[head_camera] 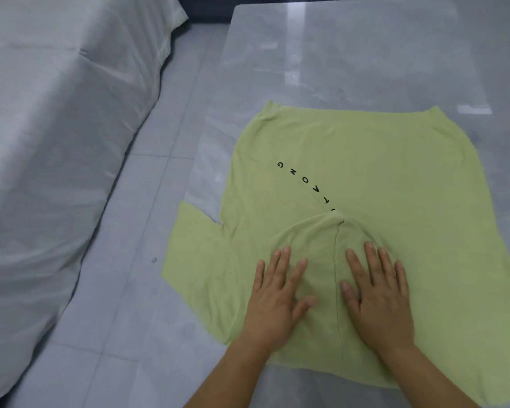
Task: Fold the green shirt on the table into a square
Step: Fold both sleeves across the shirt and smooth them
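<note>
Left hand (pixel 277 293), right hand (pixel 377 293): lower centre, both lay flat, fingers spread, pressing shirt (pixel 380 172). Shirt spread on tabletop (pixel 365 54). Bed (pixel 56 113): upper left.

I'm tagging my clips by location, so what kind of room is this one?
Probably a bedroom. A bed under a white sheet stands left of a glossy grey table, on a pale tiled floor, with a green shirt spread out for folding.
</note>
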Available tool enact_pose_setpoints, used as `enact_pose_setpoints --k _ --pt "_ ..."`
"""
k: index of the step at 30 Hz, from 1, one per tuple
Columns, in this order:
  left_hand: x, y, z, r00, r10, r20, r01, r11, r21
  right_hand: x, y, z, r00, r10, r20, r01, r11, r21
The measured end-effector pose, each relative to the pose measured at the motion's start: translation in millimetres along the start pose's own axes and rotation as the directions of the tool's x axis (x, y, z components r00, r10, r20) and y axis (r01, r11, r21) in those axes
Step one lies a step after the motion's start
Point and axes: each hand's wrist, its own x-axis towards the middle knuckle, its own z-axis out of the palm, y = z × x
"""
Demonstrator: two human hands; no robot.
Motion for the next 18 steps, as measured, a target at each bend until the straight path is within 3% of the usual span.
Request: enact_pose_setpoints --k 2,3,5,7,8,9,13,16,18 --pt "-3.9 -14.6 -28.2 0.96 -0.227 -0.167 0.175 0.945 -0.275 1.3 1.1 -1.2 1.0 0.009 0.02 -0.009 1.0 0.001" --pt "-7.8 -27.6 -46.8 0.885 -0.415 -0.214 0.306 0.862 -0.404 1.8 0.6 -3.7 0.999 0.017 0.031 -0.017 1.0 0.008" --pt "-21.1 -76.7 -76.6 0.616 -0.753 -0.229 0.581 0.632 -0.513 0.6 -7.3 -11.6 0.999 0.033 0.027 -0.034 0.999 0.035" --pt "-31.1 -127.8 -97.8 0.329 -0.936 -0.123 0.772 0.342 -0.536 -3.1 -28.9 -17.2 1.0 -0.009 -0.03 0.011 0.997 0.08" --pt "-33.5 -147.4 -103.2 0.235 -0.972 -0.019 0.81 0.207 -0.549 -5.8 -44.2 -17.2 0.997 -0.061 -0.054 0.066 0.992 0.104" --pt "-34.2 -161.0 -106.0 0.186 -0.976 0.114 0.823 0.091 -0.56 -8.3 -59.9 -14.3 0.991 -0.12 -0.065 0.127 0.985 0.12" --pt "-21.8 -184.7 -100.0 0.111 -0.837 0.536 0.805 -0.241 -0.542 -10.3 -90.0 10.7 0.982 -0.188 -0.002 0.188 0.98 0.062" --pt "-5.8 -203.4 -91.7 0.17 -0.666 0.726 0.594 -0.519 -0.615 -8.8 -85.7 19.9 0.986 -0.168 0.024 0.168 0.986 0.002" --pt "8.3 -212.8 -89.0 0.214 -0.584 0.783 0.342 -0.706 -0.62 -8.6 -85.9 21.1 0.985 -0.171 0.023 0.171 0.985 -0.014"
